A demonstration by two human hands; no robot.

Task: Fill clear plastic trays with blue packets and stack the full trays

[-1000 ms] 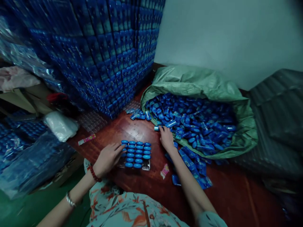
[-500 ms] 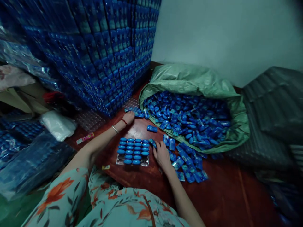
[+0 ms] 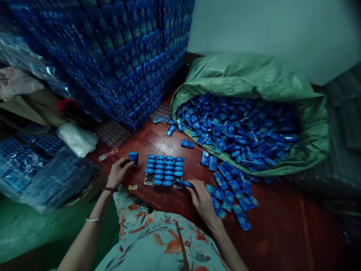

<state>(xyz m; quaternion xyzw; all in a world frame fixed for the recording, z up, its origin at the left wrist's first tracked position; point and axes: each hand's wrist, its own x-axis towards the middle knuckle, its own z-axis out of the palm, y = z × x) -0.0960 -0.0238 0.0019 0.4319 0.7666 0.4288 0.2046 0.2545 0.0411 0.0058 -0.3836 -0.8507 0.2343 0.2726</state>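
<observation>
A clear tray (image 3: 148, 180) stands on the red-brown surface in front of me, filled with rows of blue oval-ended packs (image 3: 160, 167). Its near corners show bare slots. To the left of the tray, my left hand (image 3: 117, 172) is closed on a small blue pack (image 3: 133, 158), held up between thumb and fingers. My right hand (image 3: 202, 197) pinches another blue pack (image 3: 184, 183) at the tray's near right corner. Beside that hand lies a loose pile of similar blue packs (image 3: 228, 199), with a few more scattered behind the tray.
A green woven sack (image 3: 248, 75) full of blue packs lies open at the back right. Tall stacks of packed blue trays (image 3: 124, 56) rise at the back left. Empty clear trays (image 3: 113, 133), a white plastic bag (image 3: 77, 139) and wrapped goods (image 3: 59, 184) sit at left.
My left hand has come back from the loose packs by the stack to the tray's left, carrying a blue pack. My right hand has brought its pack to the tray's near right corner.
</observation>
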